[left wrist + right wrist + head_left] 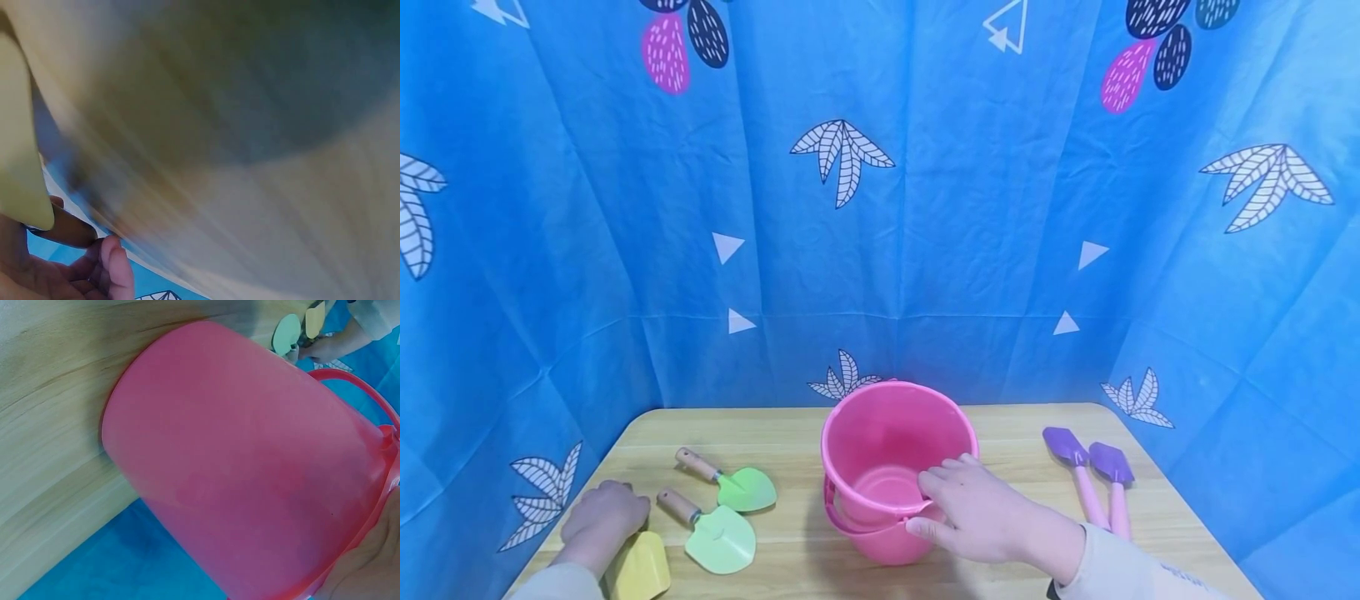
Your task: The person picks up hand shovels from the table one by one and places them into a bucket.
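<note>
The bucket (898, 442) stands on the counter (797, 442), with the curtain (865, 283) behind it at 12 o'clock and the bail (841, 518) hanging on its 7 o'clock side. From the bucket, one trowel (745, 489) lies near 9 o'clock, a second trowel (722, 539) at that one's 7 o'clock, a third trowel (640, 568) at the second's 8 o'clock. A shovel (1066, 446) lies toward the bucket's 3 o'clock, another shovel (1111, 463) just beside it.

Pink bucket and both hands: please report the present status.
Right hand grips pink bucket by rim. Left hand holds yellow shovel by brown handle. Bucket handle hangs down, not across opening.
</note>
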A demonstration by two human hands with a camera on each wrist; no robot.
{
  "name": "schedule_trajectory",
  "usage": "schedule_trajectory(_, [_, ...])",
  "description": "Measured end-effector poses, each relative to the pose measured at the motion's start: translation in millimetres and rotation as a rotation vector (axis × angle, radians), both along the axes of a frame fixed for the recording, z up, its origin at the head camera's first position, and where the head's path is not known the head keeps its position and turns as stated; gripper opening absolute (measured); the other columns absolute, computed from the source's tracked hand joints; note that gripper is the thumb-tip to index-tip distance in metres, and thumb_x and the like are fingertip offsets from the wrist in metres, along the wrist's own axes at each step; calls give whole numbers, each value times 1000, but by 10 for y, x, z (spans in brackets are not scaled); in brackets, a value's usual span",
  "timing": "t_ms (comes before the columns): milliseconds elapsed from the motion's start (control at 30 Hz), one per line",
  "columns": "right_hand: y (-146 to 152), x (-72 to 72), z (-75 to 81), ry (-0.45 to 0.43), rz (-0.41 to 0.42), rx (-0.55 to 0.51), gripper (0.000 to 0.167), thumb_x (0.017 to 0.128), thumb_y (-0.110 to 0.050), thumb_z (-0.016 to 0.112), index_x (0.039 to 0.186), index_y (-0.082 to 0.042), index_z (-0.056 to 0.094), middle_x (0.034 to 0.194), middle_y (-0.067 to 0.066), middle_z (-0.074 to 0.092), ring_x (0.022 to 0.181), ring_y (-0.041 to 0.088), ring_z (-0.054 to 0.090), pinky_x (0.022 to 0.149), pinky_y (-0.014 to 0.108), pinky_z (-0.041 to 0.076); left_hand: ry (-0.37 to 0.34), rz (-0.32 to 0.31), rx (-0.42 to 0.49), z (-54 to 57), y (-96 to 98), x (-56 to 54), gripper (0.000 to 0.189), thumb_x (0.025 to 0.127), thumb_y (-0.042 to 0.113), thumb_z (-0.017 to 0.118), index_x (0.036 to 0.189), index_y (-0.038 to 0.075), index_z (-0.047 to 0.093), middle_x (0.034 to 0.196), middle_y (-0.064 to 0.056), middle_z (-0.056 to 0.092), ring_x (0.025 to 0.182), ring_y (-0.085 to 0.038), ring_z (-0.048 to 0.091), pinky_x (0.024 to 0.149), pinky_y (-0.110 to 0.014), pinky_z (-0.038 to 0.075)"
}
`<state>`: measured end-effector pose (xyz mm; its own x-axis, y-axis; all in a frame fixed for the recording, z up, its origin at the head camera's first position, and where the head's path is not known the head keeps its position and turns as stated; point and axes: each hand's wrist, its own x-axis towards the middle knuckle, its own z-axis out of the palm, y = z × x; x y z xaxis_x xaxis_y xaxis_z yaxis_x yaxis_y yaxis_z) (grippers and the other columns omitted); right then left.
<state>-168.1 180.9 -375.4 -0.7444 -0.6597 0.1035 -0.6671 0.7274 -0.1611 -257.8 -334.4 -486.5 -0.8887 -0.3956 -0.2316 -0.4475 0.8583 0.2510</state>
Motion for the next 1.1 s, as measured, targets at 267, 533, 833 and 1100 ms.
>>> schedule_trajectory(267, [9,8,-2,6,3,-11,38,98,-65,42,94,-29,55,83,-21,49,85,4,46,84,35,41,27,-133,4,-4,-99,-5,59,95,35,49,129,-14,49,115,-39,52,93,-46,61,66,-55,52])
schedule_trajectory(533, [7,2,6,-7,-1,-5,38,98,-65,43,94,-29,55,84,-20,50,86,5,46,85,36,41,41,-177,-20,16,-121,0,62,97,36,47,133,-15,46,121,-39,47,104,-54,56,71,-57,52])
schedule_trajectory(833, [-1,5,22,-19,-3,-7,34,98,-61,47,95,-29,55,84,-20,50,87,5,47,86,37,41,94,-220,-45,95,-130,22,61,95,33,51,130,-17,48,119,-40,49,107,-60,51,78,-61,50])
schedule_trajectory(1100, [0,8,13,-8,4,-12,35,98,-62,46,93,-28,55,81,-20,48,84,5,46,84,36,41,156,-232,-49,176,-111,45,64,95,33,53,133,-18,43,115,-41,47,103,-60,52,78,-62,49])
